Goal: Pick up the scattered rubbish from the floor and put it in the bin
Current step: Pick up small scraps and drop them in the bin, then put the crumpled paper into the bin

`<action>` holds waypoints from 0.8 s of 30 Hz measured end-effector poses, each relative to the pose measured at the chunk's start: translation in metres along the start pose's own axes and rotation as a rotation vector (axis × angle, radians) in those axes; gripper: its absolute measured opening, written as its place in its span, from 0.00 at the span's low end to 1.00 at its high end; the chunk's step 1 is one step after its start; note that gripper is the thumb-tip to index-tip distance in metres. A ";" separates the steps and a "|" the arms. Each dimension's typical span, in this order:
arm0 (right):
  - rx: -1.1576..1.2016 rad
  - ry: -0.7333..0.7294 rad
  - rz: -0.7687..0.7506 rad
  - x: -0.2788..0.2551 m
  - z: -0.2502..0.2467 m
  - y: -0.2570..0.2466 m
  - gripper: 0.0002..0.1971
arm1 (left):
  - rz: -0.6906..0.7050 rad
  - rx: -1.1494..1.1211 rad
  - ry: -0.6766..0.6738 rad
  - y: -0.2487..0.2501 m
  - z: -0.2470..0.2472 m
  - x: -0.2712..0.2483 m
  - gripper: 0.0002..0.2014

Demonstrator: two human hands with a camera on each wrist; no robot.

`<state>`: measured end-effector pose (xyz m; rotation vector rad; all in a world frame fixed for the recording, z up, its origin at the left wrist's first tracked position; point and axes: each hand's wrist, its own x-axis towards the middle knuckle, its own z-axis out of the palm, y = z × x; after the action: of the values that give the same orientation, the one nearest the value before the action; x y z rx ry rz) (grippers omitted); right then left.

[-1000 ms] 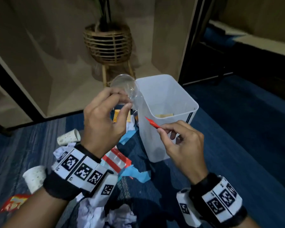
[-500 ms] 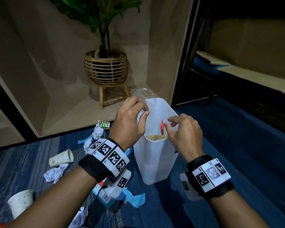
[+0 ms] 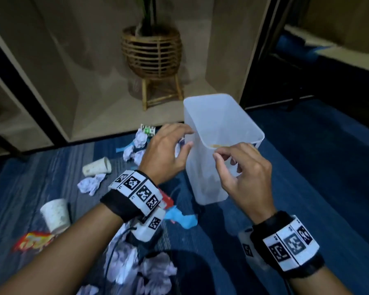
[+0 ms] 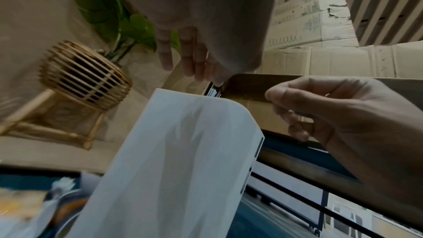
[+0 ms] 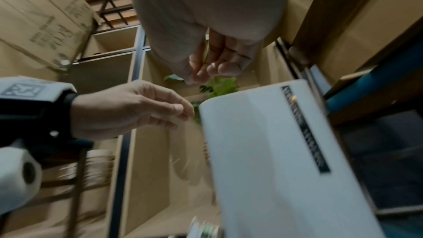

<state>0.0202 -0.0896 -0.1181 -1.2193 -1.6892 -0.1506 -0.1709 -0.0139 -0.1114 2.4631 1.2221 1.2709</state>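
Observation:
The translucent white bin stands upright on the blue carpet, with something tan showing inside near its front rim. My left hand hovers at the bin's left wall, fingers loosely curled and empty. My right hand is at the front rim, thumb and forefinger close together with nothing between them. The left wrist view shows the bin below my left fingers; the right wrist view shows the bin under my right fingers. Litter lies to the left: two paper cups, crumpled paper, a blue scrap.
A wicker planter on a wooden stand sits behind the bin against beige panels. A red and yellow wrapper and more crumpled paper lie near me. A small green and white carton lies by the wall. Bare carpet extends right.
My left hand held a clear plastic cup and my right a red piece over the bin; both are gone from my hands now, and the hands have drawn back to the bin's near side.

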 end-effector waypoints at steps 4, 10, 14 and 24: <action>0.070 -0.174 -0.002 -0.041 0.025 -0.008 0.02 | -0.168 0.056 -0.236 -0.016 0.002 -0.069 0.04; 0.007 -0.579 0.149 -0.103 0.092 0.014 0.06 | -0.434 0.114 -0.759 -0.043 0.025 -0.165 0.11; -0.105 -0.876 0.208 -0.129 0.127 0.026 0.12 | -0.450 0.143 -0.934 -0.056 0.040 -0.205 0.17; -0.361 -1.128 0.120 -0.160 0.156 0.044 0.14 | -0.389 0.180 -1.095 -0.055 0.058 -0.233 0.24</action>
<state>-0.0479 -0.0787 -0.3347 -1.8544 -2.5971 0.4067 -0.2382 -0.1261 -0.3202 2.2252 1.3274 -0.3115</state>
